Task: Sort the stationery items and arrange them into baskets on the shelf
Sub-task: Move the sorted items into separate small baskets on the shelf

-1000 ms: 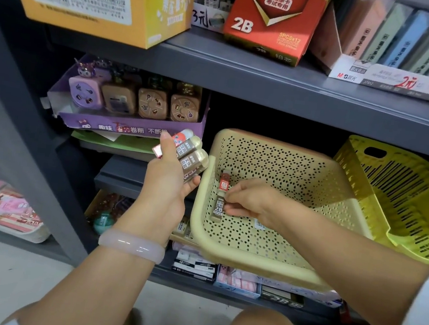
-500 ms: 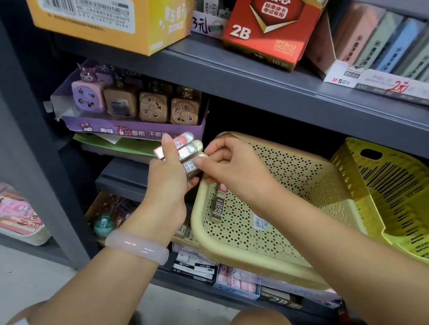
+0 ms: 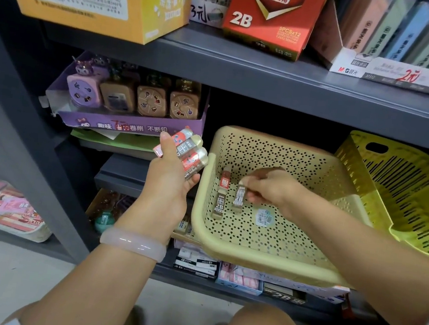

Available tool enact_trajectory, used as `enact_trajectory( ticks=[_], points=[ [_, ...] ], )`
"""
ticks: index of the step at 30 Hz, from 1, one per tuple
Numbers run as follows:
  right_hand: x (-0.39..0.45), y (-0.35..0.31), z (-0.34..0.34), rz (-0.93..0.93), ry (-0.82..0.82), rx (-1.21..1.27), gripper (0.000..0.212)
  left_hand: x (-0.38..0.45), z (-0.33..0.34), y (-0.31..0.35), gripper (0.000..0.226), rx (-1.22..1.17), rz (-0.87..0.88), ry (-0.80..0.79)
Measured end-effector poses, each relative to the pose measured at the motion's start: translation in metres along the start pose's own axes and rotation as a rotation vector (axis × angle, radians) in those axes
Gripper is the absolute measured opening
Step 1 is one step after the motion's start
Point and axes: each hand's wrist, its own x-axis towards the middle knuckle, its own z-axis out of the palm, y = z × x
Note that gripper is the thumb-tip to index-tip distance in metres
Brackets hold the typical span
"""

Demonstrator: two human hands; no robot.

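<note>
Head view: right hand (image 3: 272, 188) pinching a lead case (image 3: 239, 195) low in the beige basket (image 3: 263, 260) beside another (image 3: 221, 195), left hand (image 3: 170, 175) clutching more cases (image 3: 191, 156); light, stiff, slick plastic, best pinched mid-body.

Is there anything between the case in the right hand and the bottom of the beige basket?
Nothing visible. The right hand holds the clear case low inside the beige basket, beside the 2B case already lying there; the floor below it looks bare.
</note>
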Motion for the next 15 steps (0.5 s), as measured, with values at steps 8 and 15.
enact_trajectory(
  ticks=[8, 15],
  points=[
    [0.009, 0.006, 0.016, 0.075, -0.090, 0.005, 0.003, 0.001, 0.002, -0.001, 0.043, -0.001, -0.006, -0.002],
    [0.003, 0.005, 0.013, 0.076, -0.071, 0.058, 0.004, 0.000, 0.003, 0.001, 0.043, -0.007, -0.011, -0.008]
  ],
)
